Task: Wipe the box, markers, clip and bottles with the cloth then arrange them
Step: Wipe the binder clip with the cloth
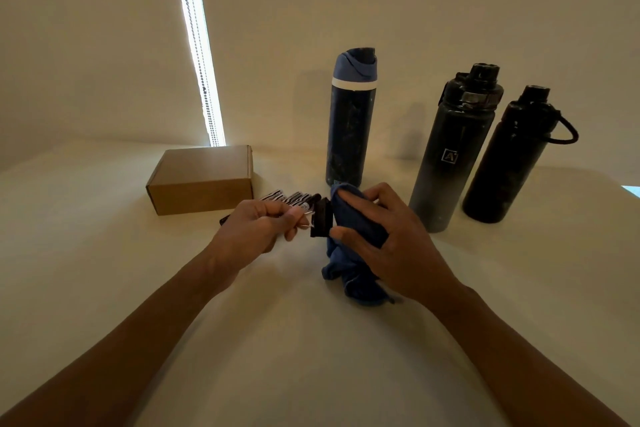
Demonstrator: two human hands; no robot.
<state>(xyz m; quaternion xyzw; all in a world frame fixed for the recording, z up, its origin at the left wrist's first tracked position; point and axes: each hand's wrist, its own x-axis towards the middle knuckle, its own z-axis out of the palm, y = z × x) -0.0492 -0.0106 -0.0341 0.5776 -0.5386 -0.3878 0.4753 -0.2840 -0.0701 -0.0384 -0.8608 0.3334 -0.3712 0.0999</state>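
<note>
Pale tabletop runs back to a plain cream wall, where a bright strip of daylight with a bead chain hanging in it cuts down to the surface.

At the centre, a black binder clip is held up off the table between the two hands. The left hand pinches its thin wire handles with curled fingers, the clip's black body pointing to the right. Touching that body is a blue cloth, gripped by the right hand, whose thumb and fingers curl round the bunched fabric; the loose end of the cloth trails down onto the table below the hand.

Just behind the left hand lie the markers, side by side; the hand covers much of them, so their number is hard to tell. Beyond them to the left sits a closed cardboard box. Standing further back are a blue-lidded bottle, a black bottle with a square logo and, at the far right, a black bottle with a loop handle.
</note>
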